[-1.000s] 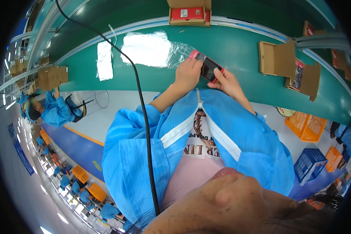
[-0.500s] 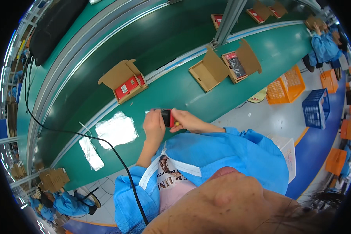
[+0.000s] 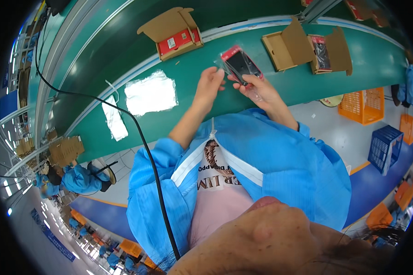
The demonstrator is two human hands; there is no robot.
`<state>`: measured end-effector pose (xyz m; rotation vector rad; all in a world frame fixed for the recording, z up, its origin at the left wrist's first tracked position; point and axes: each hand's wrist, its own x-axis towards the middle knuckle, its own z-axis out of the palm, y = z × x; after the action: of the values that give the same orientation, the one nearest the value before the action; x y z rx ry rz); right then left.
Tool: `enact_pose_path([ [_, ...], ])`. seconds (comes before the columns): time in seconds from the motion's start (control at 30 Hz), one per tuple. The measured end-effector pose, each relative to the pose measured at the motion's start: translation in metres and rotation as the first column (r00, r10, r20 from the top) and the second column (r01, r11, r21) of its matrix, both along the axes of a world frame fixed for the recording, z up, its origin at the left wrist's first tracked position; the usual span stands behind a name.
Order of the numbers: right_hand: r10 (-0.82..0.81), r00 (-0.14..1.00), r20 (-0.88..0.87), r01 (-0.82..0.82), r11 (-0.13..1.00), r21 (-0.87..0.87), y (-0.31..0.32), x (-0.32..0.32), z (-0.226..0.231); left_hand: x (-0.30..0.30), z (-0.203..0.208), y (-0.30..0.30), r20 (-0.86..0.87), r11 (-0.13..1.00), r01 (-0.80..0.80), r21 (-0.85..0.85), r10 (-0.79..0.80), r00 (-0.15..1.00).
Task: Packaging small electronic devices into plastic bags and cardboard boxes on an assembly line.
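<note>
My right hand [image 3: 260, 89] holds a flat black-and-red device in a clear plastic bag [image 3: 241, 63], tilted above the green bench [image 3: 202, 57], its thumb over the lower end. Close to the bag's left edge is my left hand [image 3: 209, 86], fingers curled together; whether they pinch the film is unclear. Beyond, an open cardboard box [image 3: 280, 51] shows a bare brown inside. Beside it another open box [image 3: 338, 55] contains a similar bagged black-and-red item [image 3: 320, 51]. At the far left, an open cardboard box [image 3: 165, 22] holds a red packet [image 3: 178, 41].
Shiny white sheets [image 3: 150, 93] lie on the bench to my left. A black cable [image 3: 140, 137] hangs across the left side. On the floor at right stand an orange crate [image 3: 363, 105] and a blue crate [image 3: 384, 145]. A co-worker in blue [image 3: 81, 178] is at lower left.
My hands have come apart and moved away from my body. The device, earlier between both hands, is now in my right hand with its black face showing. The view has shifted.
</note>
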<state>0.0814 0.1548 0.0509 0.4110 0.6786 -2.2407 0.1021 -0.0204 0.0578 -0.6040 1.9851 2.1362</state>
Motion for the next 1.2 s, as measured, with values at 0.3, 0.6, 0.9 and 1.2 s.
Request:
enact_pose_path([
  [0.3,0.382,0.898,-0.218,-0.008,0.510,0.860,0.071,0.017,-0.030,-0.037,-0.021,-0.026,0.240,0.719,-0.212,0.662,0.064,0.969],
  [0.6,0.016,0.857,-0.515,0.515,-0.004,0.857,0.105,-0.041,-0.049,-0.086,0.009,0.029,-0.641,0.940,-0.153,-0.305,-0.084,0.763],
  [0.9,0.368,0.621,-0.692,0.758,-0.057,0.650,0.035,-0.012,-0.068,-0.052,-0.045,0.065,-0.298,0.850,0.144,-0.507,-0.329,0.896],
  [1.2,0.341,0.636,-0.692,0.728,0.032,0.685,0.033,-0.007,-0.067,-0.080,-0.061,0.044,-0.112,0.052,-0.115,-0.992,-0.780,0.615],
])
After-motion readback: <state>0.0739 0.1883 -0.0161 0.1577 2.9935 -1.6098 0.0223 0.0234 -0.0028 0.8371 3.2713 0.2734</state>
